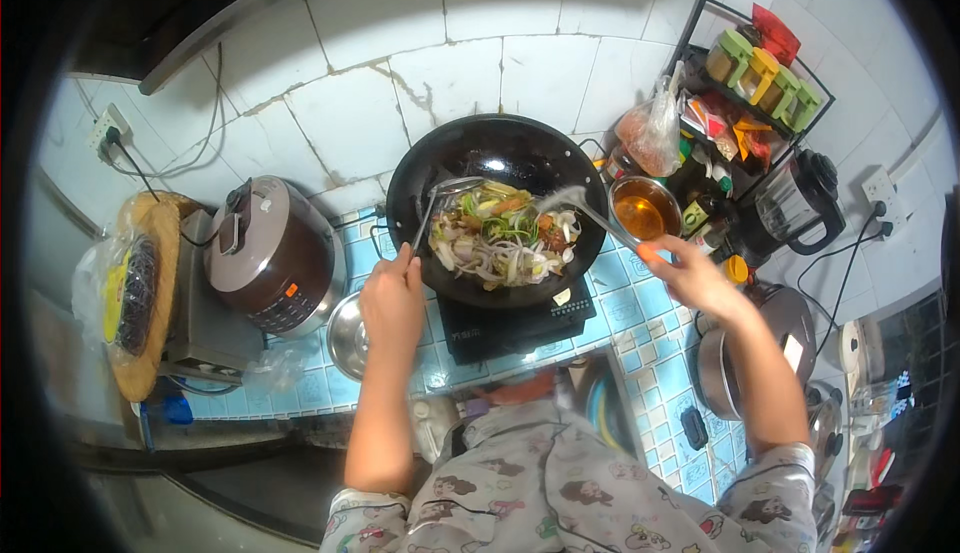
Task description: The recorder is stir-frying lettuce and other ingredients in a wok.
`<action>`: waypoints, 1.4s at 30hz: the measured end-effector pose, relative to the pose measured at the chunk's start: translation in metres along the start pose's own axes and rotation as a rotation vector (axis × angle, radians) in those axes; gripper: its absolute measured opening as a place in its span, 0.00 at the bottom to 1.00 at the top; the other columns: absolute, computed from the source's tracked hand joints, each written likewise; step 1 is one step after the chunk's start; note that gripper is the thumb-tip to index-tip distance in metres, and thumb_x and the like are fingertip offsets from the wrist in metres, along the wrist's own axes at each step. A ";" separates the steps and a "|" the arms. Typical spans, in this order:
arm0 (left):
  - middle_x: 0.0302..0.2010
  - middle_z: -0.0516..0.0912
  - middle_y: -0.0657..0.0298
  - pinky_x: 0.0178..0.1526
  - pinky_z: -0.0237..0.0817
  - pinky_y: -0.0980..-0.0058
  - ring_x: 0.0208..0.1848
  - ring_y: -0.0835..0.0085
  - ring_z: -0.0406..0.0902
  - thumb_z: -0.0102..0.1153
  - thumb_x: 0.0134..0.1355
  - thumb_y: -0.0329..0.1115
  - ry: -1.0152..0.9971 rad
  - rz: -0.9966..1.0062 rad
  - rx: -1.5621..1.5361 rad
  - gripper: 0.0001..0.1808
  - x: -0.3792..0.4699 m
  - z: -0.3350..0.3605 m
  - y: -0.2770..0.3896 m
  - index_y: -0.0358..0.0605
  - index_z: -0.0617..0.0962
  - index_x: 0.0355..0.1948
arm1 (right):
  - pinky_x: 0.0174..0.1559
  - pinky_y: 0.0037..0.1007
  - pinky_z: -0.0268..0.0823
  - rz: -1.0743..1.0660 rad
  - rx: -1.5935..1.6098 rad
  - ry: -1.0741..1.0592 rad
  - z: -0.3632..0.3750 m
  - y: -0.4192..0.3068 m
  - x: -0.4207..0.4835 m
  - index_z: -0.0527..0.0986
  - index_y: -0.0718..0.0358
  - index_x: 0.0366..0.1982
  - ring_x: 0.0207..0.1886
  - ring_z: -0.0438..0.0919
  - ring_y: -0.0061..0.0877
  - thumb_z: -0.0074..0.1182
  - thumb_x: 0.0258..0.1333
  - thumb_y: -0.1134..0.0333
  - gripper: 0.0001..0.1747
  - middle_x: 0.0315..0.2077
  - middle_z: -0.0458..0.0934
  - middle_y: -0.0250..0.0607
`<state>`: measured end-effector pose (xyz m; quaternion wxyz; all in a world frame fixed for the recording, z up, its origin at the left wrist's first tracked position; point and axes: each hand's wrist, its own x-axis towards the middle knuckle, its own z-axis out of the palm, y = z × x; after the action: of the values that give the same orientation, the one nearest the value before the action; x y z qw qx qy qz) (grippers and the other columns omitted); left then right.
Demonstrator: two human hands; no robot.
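A black wok [499, 140] stands on a black induction cooker [517, 335], holding sliced onions, green vegetables and browned pieces [510, 234]. My left hand [394, 298] grips the handle of a metal utensil [427, 215], whose round head rests inside the wok's left side; whether it is a ladle or a strainer I cannot tell. My right hand [686, 272] is closed around the handle of a metal spatula [566, 197], its blade over the food at the right and somewhat blurred.
Right of the wok are a metal bowl of orange oil [641, 212], bottles, a seasoning rack [795, 133] and a blender [799, 200]. To the left stand a metal bowl [349, 339], an electric pressure cooker [274, 253] and a wooden board [165, 290]. A lidded pot [724, 380] is near my right forearm.
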<state>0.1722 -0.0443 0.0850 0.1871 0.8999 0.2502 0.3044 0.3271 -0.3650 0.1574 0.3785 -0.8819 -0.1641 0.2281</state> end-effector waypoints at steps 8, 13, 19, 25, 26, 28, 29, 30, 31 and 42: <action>0.25 0.78 0.51 0.33 0.66 0.62 0.29 0.56 0.76 0.55 0.57 0.34 -0.036 0.002 -0.062 0.13 0.003 -0.011 0.015 0.42 0.81 0.42 | 0.42 0.34 0.67 -0.076 -0.283 -0.102 0.035 0.030 -0.011 0.71 0.60 0.47 0.39 0.78 0.37 0.51 0.56 0.63 0.17 0.32 0.79 0.50; 0.26 0.78 0.52 0.33 0.65 0.61 0.29 0.55 0.76 0.54 0.58 0.35 -0.024 -0.053 -0.004 0.13 -0.002 -0.024 -0.001 0.43 0.81 0.43 | 0.42 0.34 0.67 -0.001 -0.168 -0.091 0.033 -0.001 0.000 0.69 0.61 0.49 0.38 0.78 0.39 0.51 0.56 0.63 0.20 0.32 0.79 0.51; 0.27 0.78 0.53 0.33 0.65 0.61 0.29 0.55 0.76 0.54 0.59 0.35 -0.036 -0.099 -0.001 0.13 -0.006 -0.023 0.001 0.43 0.81 0.43 | 0.28 0.29 0.66 0.175 0.082 -0.296 0.076 -0.005 0.012 0.69 0.62 0.50 0.22 0.73 0.24 0.53 0.55 0.64 0.21 0.22 0.75 0.39; 0.28 0.78 0.52 0.33 0.66 0.62 0.29 0.55 0.77 0.55 0.58 0.35 -0.018 -0.069 -0.024 0.14 -0.007 -0.025 -0.002 0.44 0.81 0.44 | 0.27 0.27 0.66 -0.055 0.096 -0.048 0.079 -0.001 0.040 0.73 0.61 0.46 0.20 0.72 0.22 0.54 0.54 0.64 0.17 0.22 0.75 0.38; 0.28 0.78 0.52 0.33 0.66 0.62 0.29 0.55 0.77 0.55 0.58 0.35 -0.013 -0.098 -0.030 0.14 -0.010 -0.027 -0.008 0.44 0.81 0.44 | 0.27 0.27 0.66 -0.090 -0.001 -0.036 0.058 -0.014 0.030 0.73 0.62 0.47 0.21 0.72 0.21 0.53 0.55 0.64 0.18 0.24 0.77 0.39; 0.28 0.79 0.52 0.33 0.66 0.62 0.29 0.55 0.77 0.55 0.58 0.35 0.002 -0.106 -0.009 0.14 -0.013 -0.030 -0.019 0.44 0.81 0.44 | 0.32 0.28 0.68 -0.011 -0.141 -0.037 0.018 -0.025 0.020 0.74 0.63 0.46 0.27 0.76 0.24 0.54 0.55 0.63 0.18 0.27 0.79 0.42; 0.28 0.79 0.52 0.33 0.66 0.62 0.29 0.56 0.77 0.56 0.57 0.35 0.008 -0.097 -0.004 0.14 -0.014 -0.028 -0.019 0.44 0.81 0.44 | 0.40 0.29 0.69 -0.193 -0.252 0.008 -0.002 -0.014 0.021 0.74 0.63 0.45 0.35 0.79 0.29 0.53 0.55 0.62 0.18 0.32 0.80 0.45; 0.28 0.79 0.52 0.33 0.66 0.62 0.29 0.56 0.77 0.56 0.57 0.35 0.007 -0.105 0.003 0.14 -0.015 -0.028 -0.020 0.44 0.81 0.44 | 0.45 0.31 0.68 -0.057 -0.272 -0.005 -0.014 -0.036 0.011 0.75 0.63 0.45 0.40 0.79 0.33 0.53 0.55 0.61 0.18 0.35 0.80 0.46; 0.28 0.79 0.52 0.33 0.66 0.63 0.29 0.55 0.77 0.55 0.58 0.35 -0.005 -0.115 0.009 0.14 -0.015 -0.028 -0.017 0.44 0.81 0.44 | 0.44 0.33 0.68 -0.119 -0.411 0.011 -0.024 -0.030 0.014 0.75 0.61 0.45 0.40 0.79 0.36 0.53 0.55 0.60 0.18 0.35 0.80 0.48; 0.29 0.79 0.49 0.35 0.66 0.61 0.32 0.54 0.78 0.54 0.59 0.35 -0.053 -0.171 -0.007 0.14 -0.011 -0.028 -0.005 0.44 0.80 0.44 | 0.44 0.35 0.68 -0.166 -0.305 -0.030 0.015 -0.017 0.040 0.75 0.58 0.46 0.40 0.79 0.38 0.54 0.52 0.61 0.19 0.34 0.80 0.49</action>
<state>0.1448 -0.0412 0.0986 0.2221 0.8823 0.3201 0.2643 0.3512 -0.3263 0.1501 0.2555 -0.9090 -0.2748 0.1815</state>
